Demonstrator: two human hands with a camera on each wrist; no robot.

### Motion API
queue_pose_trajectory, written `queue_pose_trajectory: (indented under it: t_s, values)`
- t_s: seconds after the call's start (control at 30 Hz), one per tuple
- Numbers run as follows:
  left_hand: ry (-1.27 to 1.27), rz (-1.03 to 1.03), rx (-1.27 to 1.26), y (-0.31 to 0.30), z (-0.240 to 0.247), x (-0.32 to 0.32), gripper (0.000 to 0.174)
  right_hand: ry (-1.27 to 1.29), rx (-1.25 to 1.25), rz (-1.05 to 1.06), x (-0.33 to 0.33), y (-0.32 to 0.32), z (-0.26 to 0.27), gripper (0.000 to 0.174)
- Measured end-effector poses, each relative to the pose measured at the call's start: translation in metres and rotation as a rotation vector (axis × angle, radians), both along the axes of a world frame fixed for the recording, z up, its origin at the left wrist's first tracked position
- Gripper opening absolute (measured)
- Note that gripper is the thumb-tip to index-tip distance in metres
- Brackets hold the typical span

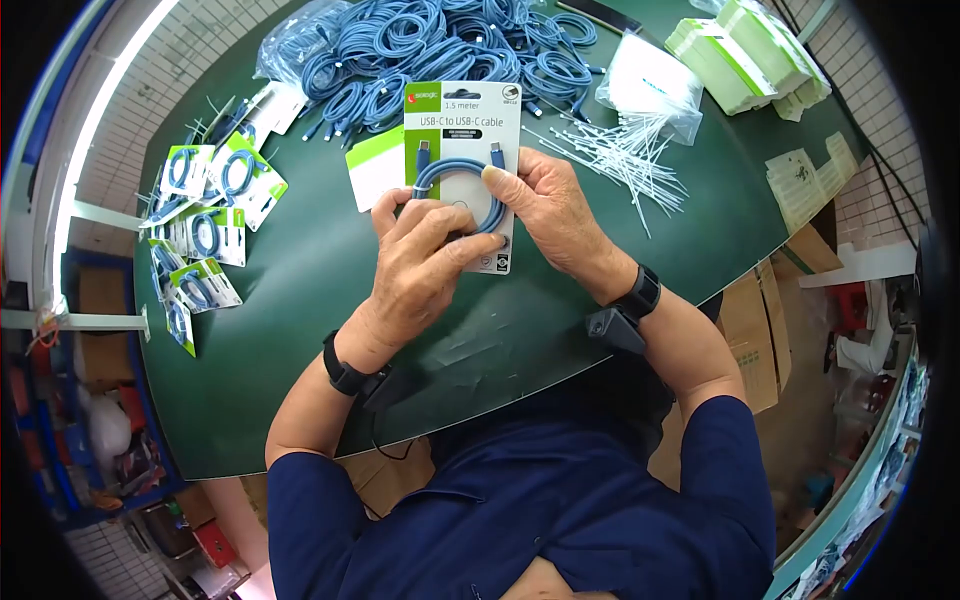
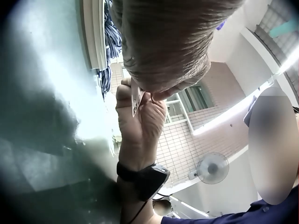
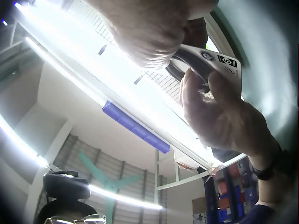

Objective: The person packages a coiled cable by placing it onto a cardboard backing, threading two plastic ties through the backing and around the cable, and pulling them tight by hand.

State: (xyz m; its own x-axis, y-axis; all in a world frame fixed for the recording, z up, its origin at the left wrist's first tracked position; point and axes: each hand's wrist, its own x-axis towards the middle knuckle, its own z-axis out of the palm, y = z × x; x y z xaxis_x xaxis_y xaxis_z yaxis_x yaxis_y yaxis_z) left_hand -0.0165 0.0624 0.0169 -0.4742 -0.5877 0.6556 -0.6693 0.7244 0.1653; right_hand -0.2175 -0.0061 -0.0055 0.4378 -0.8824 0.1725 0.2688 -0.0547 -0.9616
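Note:
A white and green cardboard package card (image 1: pixel 462 105), printed "USB-C to USB-C cable", is held upright over the green table. A coiled blue USB-C cable (image 1: pixel 430 174) lies against its front, both plugs pointing up. My right hand (image 1: pixel 562 215) pinches the card's right edge, its thumb over the coil. From the lower left, my left hand (image 1: pixel 425 255) holds the coil against the card with bent fingers. In the right wrist view, the left hand's finger and thumb close around part of the dark coil (image 3: pixel 194 63). The left wrist view shows the card (image 2: pixel 136 100) nearly edge-on.
Behind the card lies a green and white card stack (image 1: pixel 374 175). A heap of blue cables (image 1: pixel 420 45) covers the back. Carded cables (image 1: pixel 207 235) sit at left. White zip ties (image 1: pixel 640 170), a plastic bag (image 1: pixel 650 85) and card bundles (image 1: pixel 735 60) lie at right.

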Motion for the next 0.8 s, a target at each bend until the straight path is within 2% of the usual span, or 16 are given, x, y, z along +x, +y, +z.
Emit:
queue_pose_trajectory:
  t_s: [0.2, 0.27, 0.37, 0.47, 0.5, 0.6, 0.67, 0.77, 0.8]
  values:
    - [0.025, -0.059, -0.009, -0.002, -0.012, 0.009, 0.029, 0.049, -0.042, 0.015, 0.0, -0.002, 0.0, 0.034]
    - [0.066, -0.007, -0.062, -0.003, -0.009, 0.007, 0.029, 0.056, -0.089, 0.031, 0.0, -0.005, 0.005, 0.034]
    - [0.133, 0.083, -0.148, -0.002, 0.001, -0.001, 0.03, -0.043, -0.115, -0.092, -0.001, -0.006, 0.01, 0.033]
    - [0.971, 0.218, 0.016, -0.001, 0.013, -0.022, 0.036, -0.096, -0.093, -0.072, -0.004, -0.006, 0.01, 0.032]
    - [0.98, 0.224, 0.008, 0.0, 0.012, -0.021, 0.036, -0.129, -0.07, -0.069, -0.005, -0.004, 0.009, 0.031]
    - [1.188, 0.08, 0.754, 0.004, 0.009, -0.008, 0.044, -0.13, -0.054, 0.007, -0.001, 0.003, 0.003, 0.033]
    - [1.139, 0.105, 0.777, 0.001, 0.0, 0.001, 0.044, -0.13, -0.042, 0.048, 0.002, 0.004, 0.005, 0.034]
    - [1.03, 0.148, 0.833, -0.007, -0.005, 0.014, 0.045, -0.063, -0.222, -0.057, 0.001, 0.001, 0.02, 0.041]
    - [0.89, 0.174, 0.738, -0.009, -0.001, 0.02, 0.044, -0.061, -0.22, -0.052, -0.003, -0.003, 0.021, 0.041]
